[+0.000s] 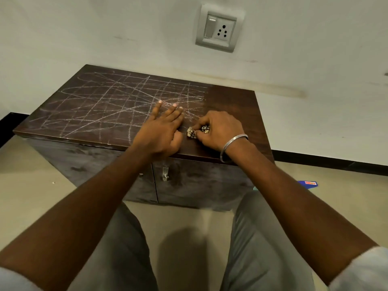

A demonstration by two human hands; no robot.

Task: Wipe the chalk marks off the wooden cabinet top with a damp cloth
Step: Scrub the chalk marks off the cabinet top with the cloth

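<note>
Head view: the right hand [220,131] is closed around a small bunched cloth [192,132], pressing it on the cabinet top [231,101] near the front edge. The left hand [162,131] lies flat just beside it, fingers spread. Chalk marks [109,101] cover the top from the left edge to past the middle; the right end is bare wood.

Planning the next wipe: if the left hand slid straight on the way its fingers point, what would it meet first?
The left hand lies flat, fingers pointing toward the wall. It would cross more chalk marks on the cabinet top; nothing else stands in that line before the wall, as far as the picture shows.
</note>
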